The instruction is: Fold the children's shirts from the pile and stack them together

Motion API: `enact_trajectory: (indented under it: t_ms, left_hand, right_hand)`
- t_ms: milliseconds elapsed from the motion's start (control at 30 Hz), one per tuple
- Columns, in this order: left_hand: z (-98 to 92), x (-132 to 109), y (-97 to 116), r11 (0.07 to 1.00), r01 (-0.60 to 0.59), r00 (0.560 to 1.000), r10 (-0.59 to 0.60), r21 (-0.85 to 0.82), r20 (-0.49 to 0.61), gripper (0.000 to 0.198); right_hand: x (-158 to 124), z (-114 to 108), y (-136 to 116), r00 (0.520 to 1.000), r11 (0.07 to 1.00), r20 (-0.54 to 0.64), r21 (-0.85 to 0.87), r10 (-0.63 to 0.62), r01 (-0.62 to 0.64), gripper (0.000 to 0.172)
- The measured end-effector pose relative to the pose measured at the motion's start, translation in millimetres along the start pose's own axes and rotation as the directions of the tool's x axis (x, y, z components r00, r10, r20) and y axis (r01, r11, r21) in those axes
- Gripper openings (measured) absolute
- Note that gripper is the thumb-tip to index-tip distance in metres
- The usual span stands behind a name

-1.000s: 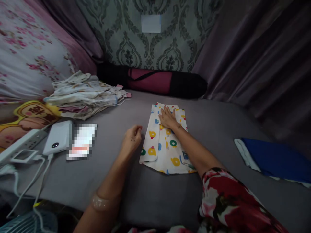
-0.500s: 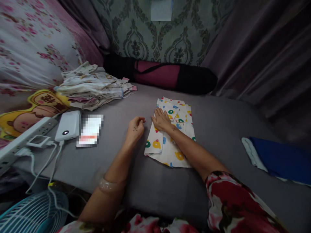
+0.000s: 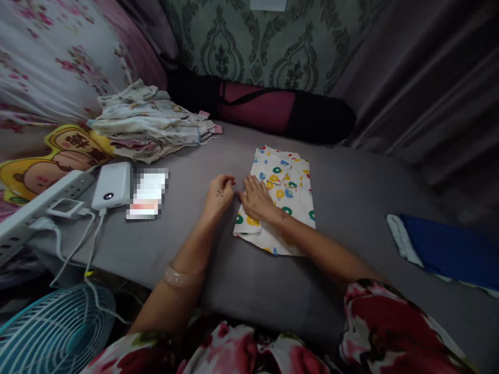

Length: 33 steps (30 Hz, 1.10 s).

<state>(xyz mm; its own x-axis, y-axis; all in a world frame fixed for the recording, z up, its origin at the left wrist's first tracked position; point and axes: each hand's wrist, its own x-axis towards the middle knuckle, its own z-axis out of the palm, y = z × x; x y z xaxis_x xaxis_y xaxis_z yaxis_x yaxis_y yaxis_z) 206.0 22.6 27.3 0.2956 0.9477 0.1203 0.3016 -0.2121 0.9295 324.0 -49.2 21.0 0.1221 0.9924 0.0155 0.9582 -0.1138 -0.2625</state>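
Observation:
A white garment (image 3: 290, 208) with yellow, blue and green prints lies on the grey bedsheet (image 3: 351, 197), its left side and a sleeve-like part folded inward. Flat on its left portion rests my right hand (image 3: 256, 200), fingers stretched out and holding nothing. Just left of the cloth, my left hand (image 3: 220, 195) hovers or rests with curled fingers, apart from the garment, and nothing shows in it. The lower middle of the garment is partly hidden by my right forearm.
A heap of pale clothes (image 3: 152, 122) lies at back left, before a long black and maroon bag (image 3: 257, 109). Left are a phone (image 3: 148, 195), power bank (image 3: 113, 184), power strip (image 3: 47, 200), cushion (image 3: 58, 161) and fan (image 3: 62, 332). Folded blue cloth (image 3: 448, 249) lies right.
My right hand has slid toward me along the garment's left side. My left hand keeps about the same place beside it. The whole view has tilted slightly downward.

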Motion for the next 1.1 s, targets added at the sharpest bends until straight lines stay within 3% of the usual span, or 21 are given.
enact_trajectory:
  t_ms: [133,267,467,767,867,967,1100]
  left_hand:
    - [-1.2,1,-1,0.998,-0.032,0.999,0.033,0.046,-0.010,0.025]
    - [-0.6,0,-3,0.998,-0.039,0.999,0.039,0.039,0.004,0.026]
    - [1.2,-1,-5,0.998,-0.064,0.997,0.063,0.030,0.034,0.028]
    - [5.4,-8,0,0.986,-0.132,0.987,0.122,0.100,0.101,0.030]
    - [7.0,-15,9,0.972,-0.186,0.973,0.162,0.145,0.167,0.029]
    - [10.0,-26,21,0.944,-0.254,0.948,0.198,0.213,0.251,0.026]
    - [17.9,-41,27,0.883,-0.395,0.858,0.254,0.255,0.447,0.022]
  right_hand:
    - [-25,0,-16,0.995,0.996,0.068,0.047,-0.077,0.074,0.070]
    - [-37,5,-26,0.995,0.995,0.039,0.055,-0.089,0.087,0.068]
    - [-48,-4,-28,0.995,0.990,0.027,0.108,-0.091,0.088,0.066]
    - [-79,-14,-29,0.974,0.959,0.071,0.204,-0.216,0.197,0.065]
    - [-87,-29,-16,0.977,0.963,0.077,0.199,-0.200,0.181,0.064]
    - [-98,-40,13,0.998,0.994,0.034,0.087,-0.062,0.059,0.064]
    - [-111,-36,51,0.994,0.993,0.002,-0.035,0.109,-0.109,0.065]
